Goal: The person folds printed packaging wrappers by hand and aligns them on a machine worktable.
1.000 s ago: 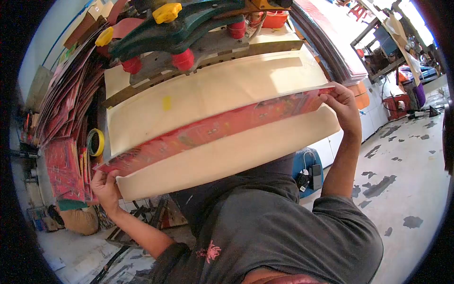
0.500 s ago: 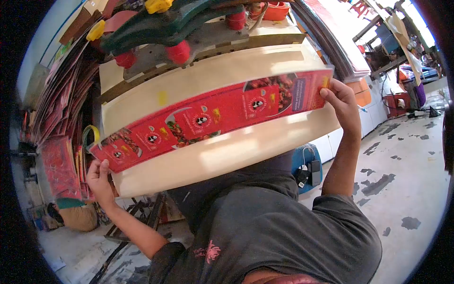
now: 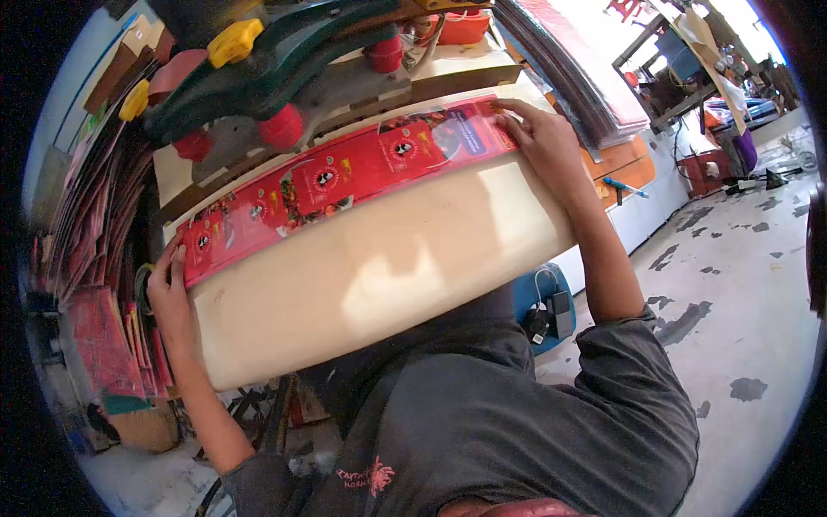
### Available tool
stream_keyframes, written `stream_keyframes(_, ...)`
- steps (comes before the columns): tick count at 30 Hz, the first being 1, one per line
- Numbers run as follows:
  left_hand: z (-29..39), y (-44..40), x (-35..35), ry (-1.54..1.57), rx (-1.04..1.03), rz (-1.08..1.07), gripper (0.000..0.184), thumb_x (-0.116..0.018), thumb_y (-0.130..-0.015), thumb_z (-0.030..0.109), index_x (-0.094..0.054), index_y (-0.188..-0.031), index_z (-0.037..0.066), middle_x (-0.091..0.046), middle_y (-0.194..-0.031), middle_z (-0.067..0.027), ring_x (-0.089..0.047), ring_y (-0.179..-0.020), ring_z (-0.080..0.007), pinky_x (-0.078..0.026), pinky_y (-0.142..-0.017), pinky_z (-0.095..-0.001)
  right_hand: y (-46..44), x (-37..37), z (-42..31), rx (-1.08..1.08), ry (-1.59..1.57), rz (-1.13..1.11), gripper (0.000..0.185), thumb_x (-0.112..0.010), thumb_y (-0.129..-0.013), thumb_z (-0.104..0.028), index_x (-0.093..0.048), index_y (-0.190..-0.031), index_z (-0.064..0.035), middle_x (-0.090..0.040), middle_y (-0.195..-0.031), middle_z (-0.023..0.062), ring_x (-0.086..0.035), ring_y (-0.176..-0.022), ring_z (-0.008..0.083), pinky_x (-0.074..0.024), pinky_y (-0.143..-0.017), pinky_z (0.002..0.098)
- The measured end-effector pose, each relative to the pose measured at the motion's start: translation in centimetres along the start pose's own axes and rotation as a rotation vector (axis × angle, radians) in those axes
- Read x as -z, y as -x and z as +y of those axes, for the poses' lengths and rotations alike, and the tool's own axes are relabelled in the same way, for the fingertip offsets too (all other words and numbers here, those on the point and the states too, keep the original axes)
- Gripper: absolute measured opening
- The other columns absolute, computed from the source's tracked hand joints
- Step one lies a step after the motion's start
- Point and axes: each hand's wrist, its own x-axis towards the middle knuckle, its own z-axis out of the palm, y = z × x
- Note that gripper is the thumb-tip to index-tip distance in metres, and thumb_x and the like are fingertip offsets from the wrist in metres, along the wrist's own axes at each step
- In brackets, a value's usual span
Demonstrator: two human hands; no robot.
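Left hand (image 3: 172, 293), right hand (image 3: 544, 142) hold red strip (image 3: 351, 179); print too small.

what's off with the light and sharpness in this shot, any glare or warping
Head view: strong fisheye bending, with black, speckled corners; head view, upper right: background blown out white in places; head view, centre: a bright patch beside soft shadow on the cream surface; head view: small print on the red strip too soft to read.

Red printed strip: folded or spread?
Spread: the red printed strip runs lengthwise between left hand and right hand, printed face showing, no fold visible.
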Motion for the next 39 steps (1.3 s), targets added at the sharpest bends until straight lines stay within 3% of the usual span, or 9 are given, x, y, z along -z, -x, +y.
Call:
stream_keyframes(2,0.1,-0.5,-0.5,-0.025,0.012,0.008,0.046,-0.059,-0.104,0.034,-0.064,-0.134,0.000,-0.068,-0.130,-0.0174,-0.060,-0.121,-0.0192,-0.041,-0.107,-0.0320,-0.4,-0.3,-0.1,0.014,0.081,0.033,0.029,-0.060,-0.098,-0.043,-0.074,-0.116,-0.0244,-0.074,-0.094,0.0169,-0.071,-0.089,0.0369,-0.0538,-0.079,0.0478)
stream_keyframes(8,-1.4,-1.1,-0.9,-0.002,0.076,0.034,0.047,-0.058,-0.104,0.037,-0.064,-0.135,0.002,-0.069,-0.129,-0.0155,-0.062,-0.120,-0.0198,-0.041,-0.107,-0.0327,0.0,-0.7,-0.1,-0.006,0.030,0.073,0.030,-0.059,-0.099,-0.043,-0.075,-0.116,-0.0237,-0.074,-0.092,0.0170,-0.071,-0.088,0.0360,-0.0535,-0.079,0.0470)
stream_keyframes(21,-1.5,-0.7,-0.2,0.003,0.056,0.017,0.044,-0.057,-0.105,0.030,-0.063,-0.132,-0.005,-0.070,-0.126,-0.0182,-0.063,-0.115,-0.0184,-0.043,-0.104,-0.0310,-0.1,-0.8,-0.5,-0.014,-0.060,0.090,0.029,-0.064,-0.097,-0.038,-0.076,-0.114,-0.0185,-0.075,-0.093,0.0165,-0.072,-0.089,0.0346,-0.0535,-0.080,0.0435)
stream_keyframes(24,-0.9,-0.5,-0.4,-0.029,0.075,0.024,0.042,-0.057,-0.105,0.028,-0.065,-0.130,-0.005,-0.070,-0.124,-0.0182,-0.064,-0.114,-0.0210,-0.044,-0.104,-0.0326,-0.1,-0.3,-0.6,-0.038,-0.049,0.051,0.030,-0.066,-0.098,-0.032,-0.074,-0.120,-0.0132,-0.075,-0.107,0.0126,-0.075,-0.097,0.0255,-0.0543,-0.084,0.0329)
stream_keyframes(29,-0.5,-0.4,-0.5,-0.033,0.070,0.052,0.040,-0.056,-0.105,0.027,-0.066,-0.128,-0.005,-0.071,-0.123,-0.0178,-0.064,-0.113,-0.0232,-0.044,-0.105,-0.0340,-0.2,-0.5,-0.6,-0.062,-0.114,0.050,0.030,-0.064,-0.097,-0.037,-0.075,-0.118,-0.0180,-0.075,-0.100,0.0184,-0.073,-0.093,0.0331,-0.0542,-0.083,0.0402)
stream_keyframes(34,-1.1,-0.4,-0.1,-0.018,0.049,0.020,0.041,-0.058,-0.104,0.027,-0.066,-0.127,-0.005,-0.071,-0.122,-0.0209,-0.067,-0.112,-0.0209,-0.046,-0.100,-0.0317,-0.3,-0.6,-0.8,-0.055,-0.227,0.024,0.033,-0.062,-0.100,-0.030,-0.072,-0.122,-0.0073,-0.075,-0.103,0.0192,-0.075,-0.098,0.0272,-0.0537,-0.088,0.0362)
stream_keyframes(36,-1.0,-0.1,0.0,-0.123,0.040,0.056,0.040,-0.060,-0.103,0.029,-0.068,-0.124,-0.003,-0.073,-0.115,-0.0218,-0.068,-0.104,-0.0164,-0.049,-0.094,-0.0323,-0.1,-0.7,-0.7,-0.017,-0.285,0.008,0.032,-0.061,-0.101,-0.022,-0.070,-0.125,-0.0016,-0.075,-0.115,0.0142,-0.070,-0.108,0.0194,-0.0515,-0.096,0.0334)
stream_keyframes(38,-2.1,-0.4,-0.5,-0.095,-0.033,0.106,0.033,-0.064,-0.099,0.024,-0.070,-0.120,-0.002,-0.074,-0.109,-0.0219,-0.072,-0.094,-0.0198,-0.052,-0.085,-0.0332,-0.2,-0.1,-1.3,-0.025,-0.266,-0.020,0.033,-0.060,-0.103,-0.022,-0.069,-0.127,-0.0024,-0.073,-0.120,0.0142,-0.069,-0.111,0.0197,-0.0502,-0.098,0.0331)
stream_keyframes(39,-1.2,-0.6,-0.5,-0.118,0.057,0.057,0.036,-0.061,-0.101,0.023,-0.068,-0.125,-0.002,-0.073,-0.119,-0.0188,-0.067,-0.106,-0.0201,-0.048,-0.098,-0.0319,-0.2,0.0,-1.0,-0.022,-0.196,-0.026,0.034,-0.060,-0.103,-0.025,-0.069,-0.127,-0.0039,-0.073,-0.119,0.0163,-0.069,-0.112,0.0211,-0.0498,-0.098,0.0341)
